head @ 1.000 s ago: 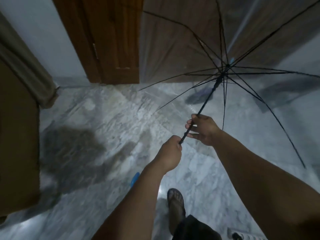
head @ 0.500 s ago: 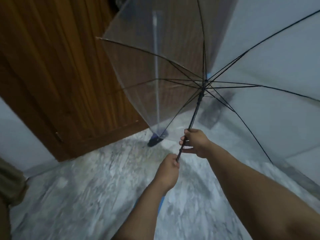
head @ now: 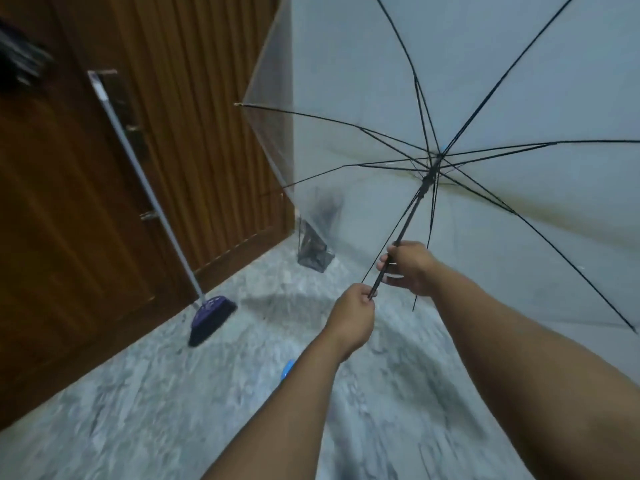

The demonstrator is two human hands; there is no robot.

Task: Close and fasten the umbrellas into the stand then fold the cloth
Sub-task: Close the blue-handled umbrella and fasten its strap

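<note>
You hold a clear umbrella (head: 467, 98), fully open, out ahead of you; its canopy fills the view from twelve to three o'clock. Your left hand (head: 353, 320) is fisted round the bottom end of the black shaft (head: 408, 220), which steadies it. Your right hand (head: 410, 268) grips the shaft just above, fingers curled round it, at about two o'clock from the left. That placement looks chosen so the upper hand can work the runner (head: 427, 181), which sits higher up, near the hub where the ribs meet, while the lower hand braces.

At eleven o'clock from your hands, a dark mesh stand (head: 313, 251) sits on the marble floor (head: 173, 393) against the pale wall (head: 346, 46), partly seen through the canopy. It holds something dark, too blurred to name. The umbrella is well apart from it and not yet closed.

At nine o'clock a broom (head: 211, 318) leans against a wooden door (head: 194, 116). A small blue object (head: 288, 368) shows beside your left forearm. The spread canopy will likely catch on the wall or door unless you collapse it first. No cloth is in view.
</note>
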